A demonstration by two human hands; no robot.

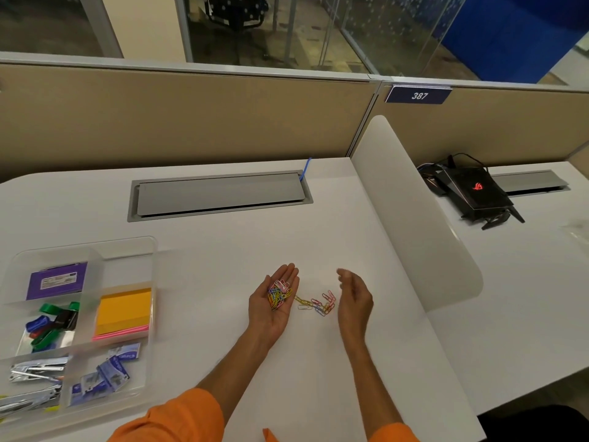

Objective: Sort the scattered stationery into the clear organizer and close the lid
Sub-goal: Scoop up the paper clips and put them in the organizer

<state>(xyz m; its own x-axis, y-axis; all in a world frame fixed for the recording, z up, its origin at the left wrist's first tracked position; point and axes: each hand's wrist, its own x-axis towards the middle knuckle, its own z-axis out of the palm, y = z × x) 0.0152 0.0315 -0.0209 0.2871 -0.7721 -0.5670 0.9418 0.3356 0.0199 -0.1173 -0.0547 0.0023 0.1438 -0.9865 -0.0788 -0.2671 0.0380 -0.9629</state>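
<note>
My left hand (271, 311) lies palm up on the white desk with a heap of coloured paper clips (279, 293) cupped in it. More loose paper clips (318, 304) lie on the desk just to its right. My right hand (353, 298) stands on edge beside them, fingers apart and blurred, holding nothing. The clear organizer (153, 250) sits at the left, lid not visible. Its compartments hold a purple box (57, 282), binder clips (51, 327), orange sticky notes (124, 311), staplers (35, 371) and blue staple packs (105, 374).
A grey cable hatch (220, 194) is set into the desk behind the work area. A white curved divider (414, 218) rises on the right. Beyond it a black device with cables (471, 189) rests on the neighbouring desk.
</note>
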